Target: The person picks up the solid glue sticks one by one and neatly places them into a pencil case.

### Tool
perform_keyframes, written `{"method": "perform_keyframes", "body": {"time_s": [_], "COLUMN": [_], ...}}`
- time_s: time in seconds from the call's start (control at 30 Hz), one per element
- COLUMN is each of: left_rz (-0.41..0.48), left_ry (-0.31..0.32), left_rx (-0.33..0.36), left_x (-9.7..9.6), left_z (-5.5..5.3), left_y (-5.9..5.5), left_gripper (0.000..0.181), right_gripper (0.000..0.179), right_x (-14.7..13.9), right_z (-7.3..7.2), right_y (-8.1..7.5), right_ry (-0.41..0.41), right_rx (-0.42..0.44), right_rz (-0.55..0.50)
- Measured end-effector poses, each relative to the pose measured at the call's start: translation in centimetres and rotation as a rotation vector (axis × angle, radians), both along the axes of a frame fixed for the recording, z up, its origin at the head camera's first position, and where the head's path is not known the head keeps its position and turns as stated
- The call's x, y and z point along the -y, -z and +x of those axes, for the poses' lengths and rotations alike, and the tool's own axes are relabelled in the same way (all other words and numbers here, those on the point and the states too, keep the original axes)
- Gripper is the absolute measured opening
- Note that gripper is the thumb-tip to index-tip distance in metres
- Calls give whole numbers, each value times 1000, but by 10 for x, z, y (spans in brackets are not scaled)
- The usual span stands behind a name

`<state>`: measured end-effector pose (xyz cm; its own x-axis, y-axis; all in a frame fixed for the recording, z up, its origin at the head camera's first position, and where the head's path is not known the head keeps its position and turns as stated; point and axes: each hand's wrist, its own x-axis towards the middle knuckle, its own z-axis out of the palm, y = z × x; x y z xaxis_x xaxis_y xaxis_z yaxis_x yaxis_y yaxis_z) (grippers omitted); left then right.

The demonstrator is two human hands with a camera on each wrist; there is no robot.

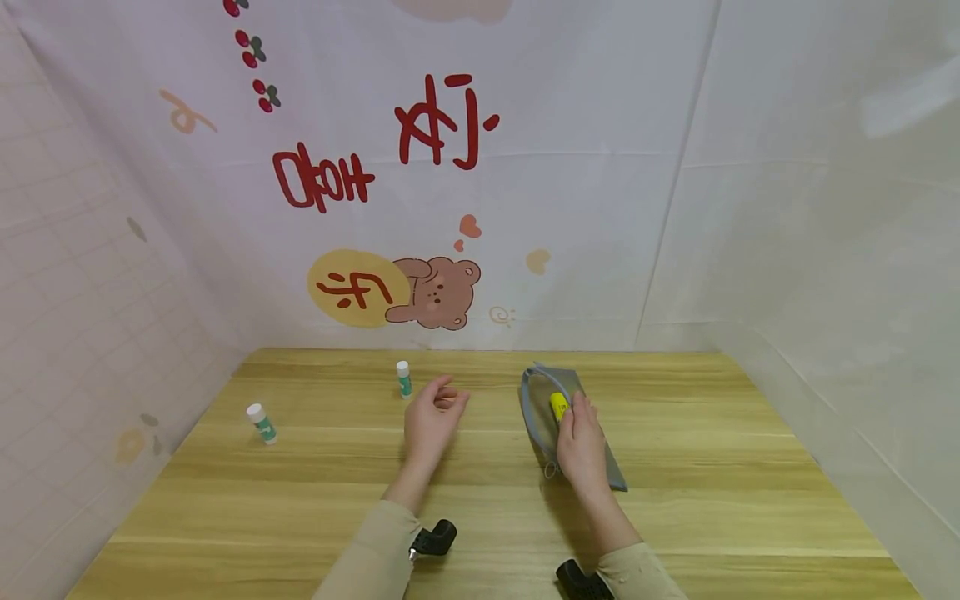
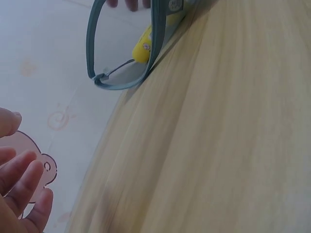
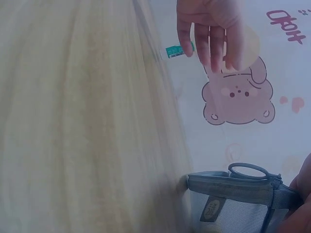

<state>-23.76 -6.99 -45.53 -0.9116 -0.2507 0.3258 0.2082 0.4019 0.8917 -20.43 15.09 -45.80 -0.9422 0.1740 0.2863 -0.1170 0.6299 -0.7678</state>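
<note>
My right hand (image 1: pixel 583 446) grips the side of a grey zip pouch (image 3: pixel 233 213) with mesh walls. The pouch's mouth gapes towards the left, its zipper edges spread into a loop. Within that mouth shows the rounded end of a yellow tube (image 1: pixel 558 404), partly hidden by the thumb and the pouch. My left hand (image 1: pixel 433 421) hovers over the table, fingers loosely bent and holding nothing. Nearest to it, on its far left side, stands a white-capped glue stick (image 1: pixel 405 382) with a teal label. A second such glue stick (image 1: pixel 262 423) is farther left.
The wooden table (image 1: pixel 480 517) ends at a white printed cloth (image 1: pixel 585 208) hung behind it, with more cloth along both sides. Black devices (image 1: pixel 435 538) are strapped at both wrists, near the sleeves.
</note>
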Motion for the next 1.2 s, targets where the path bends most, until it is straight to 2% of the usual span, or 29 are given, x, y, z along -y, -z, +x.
{"method": "perform_keyframes", "body": {"time_s": [0.97, 1.2], "left_rz": [-111, -169], "left_ry": [-61, -22], "left_rx": [77, 97], "left_x": [75, 92], "left_z": [-3, -8], "left_y": [7, 7], "left_gripper": [47, 50], "right_gripper": [46, 45], "right_x": [0, 0], "right_z": [0, -1], "right_y": [-1, 0], "right_ry": [5, 9], "right_rx": [24, 11], "right_rz": [-24, -20]}}
